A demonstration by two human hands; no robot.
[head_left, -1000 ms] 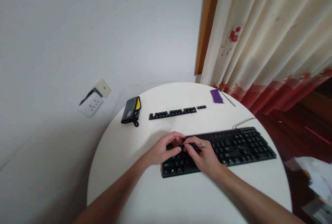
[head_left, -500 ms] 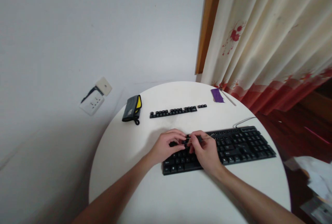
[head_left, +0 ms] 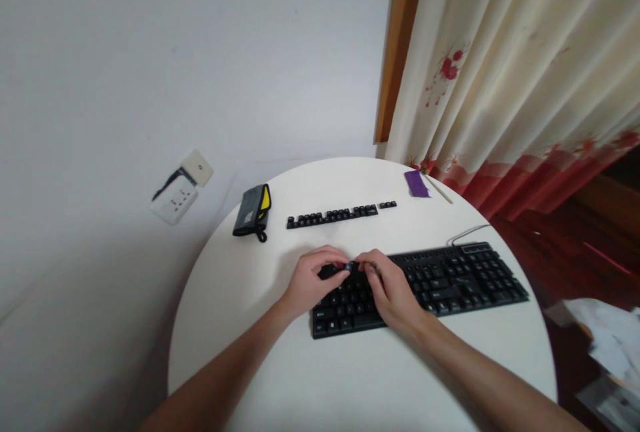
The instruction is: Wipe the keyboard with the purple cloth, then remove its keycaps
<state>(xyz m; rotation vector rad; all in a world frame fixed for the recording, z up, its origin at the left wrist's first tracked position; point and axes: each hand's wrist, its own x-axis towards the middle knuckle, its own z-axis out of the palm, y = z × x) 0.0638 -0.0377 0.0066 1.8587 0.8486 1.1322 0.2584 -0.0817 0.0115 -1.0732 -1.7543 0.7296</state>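
A black keyboard lies on the round white table. Over its upper left part, my left hand pinches a small black keycap between thumb and fingertips. Close beside it, my right hand is closed, its fingertips almost touching the keycap; what it holds, if anything, is too small to make out. Both hands hide some of the upper left keys. Behind them, loose black keycaps stand in two staggered rows, and a short separate strip of keycaps sits at their right end.
A grey and yellow pouch lies at the table's left rear. At the right rear are a purple cloth and a thin pale stick. The keyboard's cable runs toward the right edge. A wall stands behind, a curtain at right.
My hands have drawn slightly apart. The keycap now shows in my left fingertips, and my right fingers have turned down beside it. The view has shifted slightly.
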